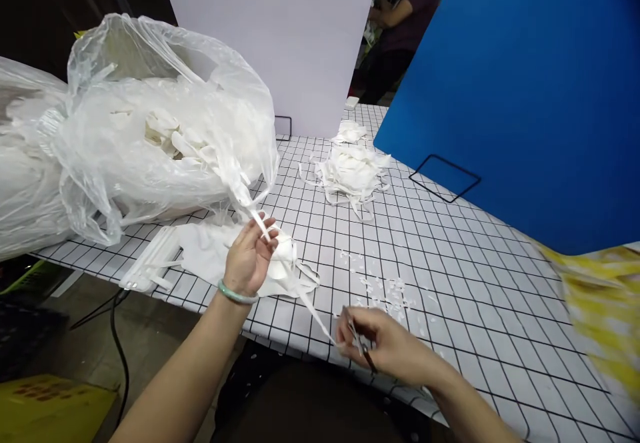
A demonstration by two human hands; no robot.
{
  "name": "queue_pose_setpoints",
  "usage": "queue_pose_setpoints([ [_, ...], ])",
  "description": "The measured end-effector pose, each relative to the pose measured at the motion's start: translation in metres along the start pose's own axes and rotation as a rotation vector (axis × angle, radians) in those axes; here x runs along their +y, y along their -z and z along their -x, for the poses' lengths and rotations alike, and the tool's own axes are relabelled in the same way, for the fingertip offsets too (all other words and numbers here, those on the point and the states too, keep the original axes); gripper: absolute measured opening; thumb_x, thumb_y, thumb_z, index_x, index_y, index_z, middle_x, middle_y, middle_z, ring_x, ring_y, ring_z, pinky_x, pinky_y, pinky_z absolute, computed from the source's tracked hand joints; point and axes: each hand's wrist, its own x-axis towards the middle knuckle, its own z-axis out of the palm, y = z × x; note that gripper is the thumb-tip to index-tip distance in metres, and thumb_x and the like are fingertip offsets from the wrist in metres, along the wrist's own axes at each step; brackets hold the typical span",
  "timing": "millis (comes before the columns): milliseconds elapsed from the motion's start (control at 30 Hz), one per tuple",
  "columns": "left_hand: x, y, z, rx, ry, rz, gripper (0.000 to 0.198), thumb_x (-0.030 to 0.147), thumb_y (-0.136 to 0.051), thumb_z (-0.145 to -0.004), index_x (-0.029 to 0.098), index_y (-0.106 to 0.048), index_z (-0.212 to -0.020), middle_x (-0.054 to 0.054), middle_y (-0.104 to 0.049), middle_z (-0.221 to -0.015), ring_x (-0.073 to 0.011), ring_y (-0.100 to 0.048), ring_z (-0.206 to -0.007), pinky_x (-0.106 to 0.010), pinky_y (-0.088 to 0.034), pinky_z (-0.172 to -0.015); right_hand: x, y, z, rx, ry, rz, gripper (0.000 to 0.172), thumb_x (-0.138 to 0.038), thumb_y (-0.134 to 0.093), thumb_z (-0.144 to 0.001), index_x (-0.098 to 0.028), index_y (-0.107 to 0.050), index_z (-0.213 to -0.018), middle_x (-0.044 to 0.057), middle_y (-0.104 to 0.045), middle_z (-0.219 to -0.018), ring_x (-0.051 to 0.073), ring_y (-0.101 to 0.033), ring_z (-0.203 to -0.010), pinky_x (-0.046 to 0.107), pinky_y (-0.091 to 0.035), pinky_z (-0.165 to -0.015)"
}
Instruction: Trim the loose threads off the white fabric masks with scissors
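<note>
While the left hand [247, 260], at lower centre of the frame, pinches a white mask [287, 263] with curled fingers, its strap [314, 308] runs down-right to the right hand [387, 346], which is closed around a thin metal tool [358, 340]. Both are at the near edge of the gridded table [450, 263]. A plastic bag [150, 123] fills the upper left, and a mask pile [353, 171] lies at upper centre.

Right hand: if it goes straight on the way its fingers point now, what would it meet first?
Most likely the white strap stretched toward it, which ends at the fingertips of the right hand; behind it, the white mask in the left hand. Depth is unclear.
</note>
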Motion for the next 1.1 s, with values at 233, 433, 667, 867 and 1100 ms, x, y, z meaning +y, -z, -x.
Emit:
queue_pose_setpoints([
  [233,-0.017,0.008,0.063,0.035,-0.218,-0.144,0.024,0.041,-0.064,-0.094,0.019,-0.069,-0.104,0.005,-0.046,-0.063,-0.0056,-0.036,-0.047,-0.015,-0.033,-0.042,0.044,-0.010,0.028,-0.188,-0.146,-0.168,0.032,-0.026,-0.082,-0.069,-0.018,-0.052,-0.072,0.001,-0.063,-0.078,0.014,-0.056,-0.071,0.028,-0.047,-0.067],
  [433,-0.069,0.008,0.116,-0.512,0.077,-0.503,0.039,0.053,-0.060,-0.093,0.016,-0.069,-0.096,0.003,-0.044,-0.063,-0.0084,-0.039,-0.051,-0.022,-0.034,-0.048,0.020,0.007,-0.002,0.386,0.093,-0.442,0.031,-0.038,-0.080,-0.081,-0.023,-0.053,-0.083,0.004,-0.069,-0.103,0.021,-0.066,-0.100,0.042,-0.051,-0.098],
  [667,-0.019,0.001,0.089,-0.536,0.310,-0.325,0.028,0.037,-0.059,-0.090,0.012,-0.073,-0.094,-0.004,-0.055,-0.078,-0.0054,-0.035,-0.053,-0.019,-0.024,-0.044,-0.007,-0.006,-0.059,0.148,0.282,-0.328,0.027,-0.035,-0.080,-0.081,-0.024,-0.067,-0.102,0.000,-0.068,-0.080,0.018,-0.067,-0.082,0.037,-0.056,-0.084],
  [867,-0.004,0.006,0.090,-0.501,0.438,-0.217,0.024,0.022,-0.061,-0.086,0.012,-0.075,-0.103,-0.006,-0.060,-0.082,-0.0062,-0.039,-0.056,-0.017,-0.027,-0.044,-0.020,-0.002,-0.080,0.265,0.417,-0.322,0.022,-0.036,-0.081,-0.079,-0.023,-0.069,-0.092,0.003,-0.071,-0.102,0.019,-0.066,-0.099,0.036,-0.052,-0.093],
  [1100,0.001,0.000,0.089,-0.539,0.496,-0.230,0.022,0.036,-0.058,-0.093,0.018,-0.062,-0.104,0.000,-0.058,-0.068,-0.0042,-0.031,-0.044,-0.016,-0.022,-0.039,-0.028,0.004,-0.088,0.068,0.361,-0.357,0.029,-0.041,-0.086,-0.068,-0.020,-0.070,-0.081,0.004,-0.072,-0.087,0.021,-0.068,-0.086,0.036,-0.056,-0.079],
])
